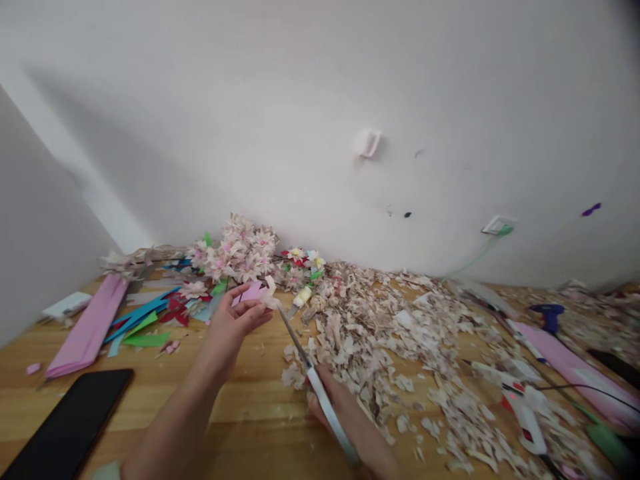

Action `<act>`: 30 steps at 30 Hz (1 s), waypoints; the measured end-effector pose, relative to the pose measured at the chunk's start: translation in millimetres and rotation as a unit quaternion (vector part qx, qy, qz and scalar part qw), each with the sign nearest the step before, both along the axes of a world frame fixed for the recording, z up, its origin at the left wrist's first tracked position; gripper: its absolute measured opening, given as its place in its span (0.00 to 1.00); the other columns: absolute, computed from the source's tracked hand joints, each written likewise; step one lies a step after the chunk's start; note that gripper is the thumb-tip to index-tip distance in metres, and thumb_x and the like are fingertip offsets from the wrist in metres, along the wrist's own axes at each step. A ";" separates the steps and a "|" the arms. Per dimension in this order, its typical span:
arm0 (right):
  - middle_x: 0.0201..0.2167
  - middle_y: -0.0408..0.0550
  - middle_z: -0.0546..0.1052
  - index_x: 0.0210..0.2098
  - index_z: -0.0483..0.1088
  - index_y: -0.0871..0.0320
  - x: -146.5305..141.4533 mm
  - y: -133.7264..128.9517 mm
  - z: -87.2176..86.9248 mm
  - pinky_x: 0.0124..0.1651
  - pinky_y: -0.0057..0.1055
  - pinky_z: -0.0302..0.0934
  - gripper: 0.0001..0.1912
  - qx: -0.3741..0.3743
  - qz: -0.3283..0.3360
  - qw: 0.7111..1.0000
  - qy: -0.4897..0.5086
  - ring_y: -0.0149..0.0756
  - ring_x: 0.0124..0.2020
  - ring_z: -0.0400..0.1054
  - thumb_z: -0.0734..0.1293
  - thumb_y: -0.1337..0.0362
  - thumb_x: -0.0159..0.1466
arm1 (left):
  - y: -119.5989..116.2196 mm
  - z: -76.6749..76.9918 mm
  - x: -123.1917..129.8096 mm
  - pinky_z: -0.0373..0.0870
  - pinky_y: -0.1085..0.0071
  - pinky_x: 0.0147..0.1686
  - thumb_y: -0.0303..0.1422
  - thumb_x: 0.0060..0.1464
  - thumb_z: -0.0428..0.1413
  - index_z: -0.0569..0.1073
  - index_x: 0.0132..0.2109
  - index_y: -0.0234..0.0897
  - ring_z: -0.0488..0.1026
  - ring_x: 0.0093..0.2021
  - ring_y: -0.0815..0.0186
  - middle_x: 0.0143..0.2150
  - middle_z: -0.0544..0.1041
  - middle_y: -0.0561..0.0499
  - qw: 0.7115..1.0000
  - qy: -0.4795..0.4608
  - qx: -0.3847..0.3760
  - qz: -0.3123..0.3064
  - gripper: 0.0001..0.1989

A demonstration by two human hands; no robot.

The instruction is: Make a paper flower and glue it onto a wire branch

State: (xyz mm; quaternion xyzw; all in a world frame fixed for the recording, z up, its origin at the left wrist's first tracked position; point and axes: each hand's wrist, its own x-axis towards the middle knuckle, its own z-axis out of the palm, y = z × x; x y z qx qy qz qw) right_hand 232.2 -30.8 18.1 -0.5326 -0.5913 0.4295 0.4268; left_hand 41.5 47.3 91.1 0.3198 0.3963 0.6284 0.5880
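Pink paper piece (253,292), held up above the wooden tabletop (60,400).
We list a heap of pale paper scraps (380,360) below, the right hand (345,417) closed around a white-handled blade (323,400), and the left hand (231,328), its curled fingers (255,315) gripping the piece at their tips; we judge the blade's point, just beside them, could nick those fingers if the paper slips.

The paper (251,292) is pink, the scissors (325,413) silver and white.
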 end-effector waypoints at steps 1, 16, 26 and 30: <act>0.19 0.37 0.68 0.29 0.70 0.55 -2.2 0.0 1.5 0.24 0.22 0.52 0.05 -0.009 0.011 1.000 -0.012 0.28 0.20 0.59 0.65 0.68 0.50 | -0.5 -0.4 0.9 0.74 0.67 0.37 0.27 0.34 0.64 0.64 0.44 0.36 0.74 0.28 0.69 0.25 0.73 0.57 1.000 0.003 -0.003 -0.005 0.27; 0.19 0.39 0.65 0.25 0.67 0.54 -5.5 -1.2 16.8 0.23 0.25 0.51 0.02 -0.045 0.031 0.998 0.010 0.31 0.22 0.56 0.63 0.64 0.51 | -0.9 -11.6 9.0 0.72 0.66 0.36 0.33 0.32 0.66 0.64 0.42 0.37 0.74 0.28 0.68 0.23 0.73 0.58 0.997 0.065 -0.011 -0.028 0.28; 0.16 0.36 0.61 0.21 0.63 0.55 -8.5 2.4 11.3 0.21 0.24 0.45 0.03 -0.066 0.017 0.997 0.027 0.27 0.18 0.51 0.63 0.65 0.45 | -5.6 -3.2 7.7 0.73 0.64 0.35 0.33 0.33 0.66 0.62 0.42 0.36 0.74 0.30 0.66 0.24 0.73 0.57 0.997 0.064 -0.012 -0.032 0.28; 0.15 0.36 0.60 0.20 0.63 0.55 -9.1 2.6 10.7 0.20 0.23 0.44 0.02 -0.071 0.014 0.996 0.046 0.27 0.17 0.50 0.61 0.68 0.45 | -4.5 -3.2 8.5 0.73 0.64 0.34 0.33 0.32 0.66 0.62 0.42 0.36 0.75 0.30 0.64 0.24 0.74 0.57 0.997 0.063 -0.018 -0.028 0.29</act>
